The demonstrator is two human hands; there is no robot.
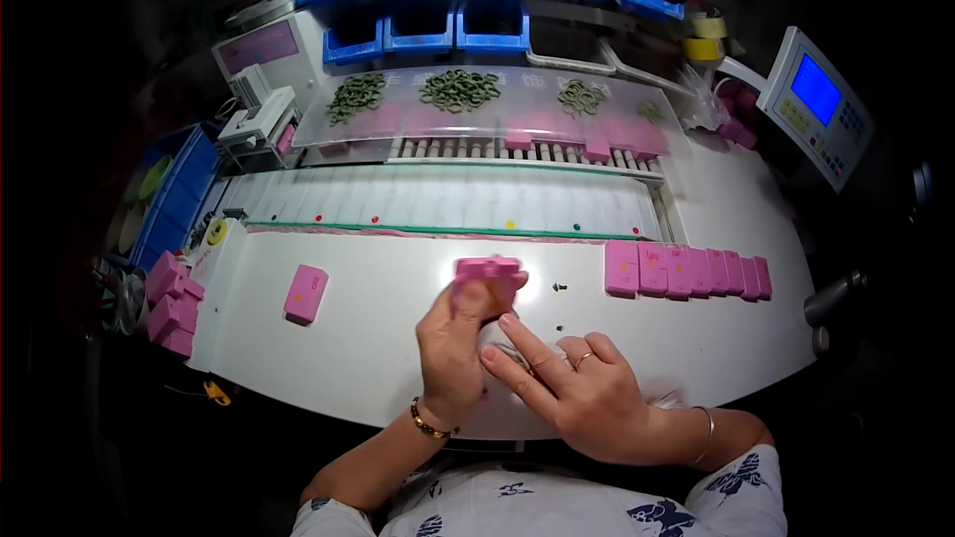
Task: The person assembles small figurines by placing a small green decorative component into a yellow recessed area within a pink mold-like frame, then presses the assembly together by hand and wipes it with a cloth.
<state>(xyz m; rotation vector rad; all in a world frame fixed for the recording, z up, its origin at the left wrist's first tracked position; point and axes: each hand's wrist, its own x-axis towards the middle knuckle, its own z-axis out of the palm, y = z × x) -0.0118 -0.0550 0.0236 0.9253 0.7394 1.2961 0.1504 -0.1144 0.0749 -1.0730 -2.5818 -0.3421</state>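
Observation:
Raised over the white worktop, my left hand [456, 348] is closed round a pink block [486, 278], thumb on its near side. Just right of it is my right hand [587, 393], with a ring on one finger. Its index and middle fingers reach toward the block, and a white cloth-like wad [504, 339] is tucked under them; its exact kind is partly hidden. Small dark green bits [559, 287] lie on the worktop to the right of the block. A second pink block [305, 293] lies flat on the left.
A row of pink blocks [686, 270] stands at the right, and more pink blocks [174, 308] are stacked far left. Behind are a green-edged white track [448, 201], a clear shelf [542, 119] with piles of green rings [460, 89], blue bins [492, 22] and a control screen [814, 89].

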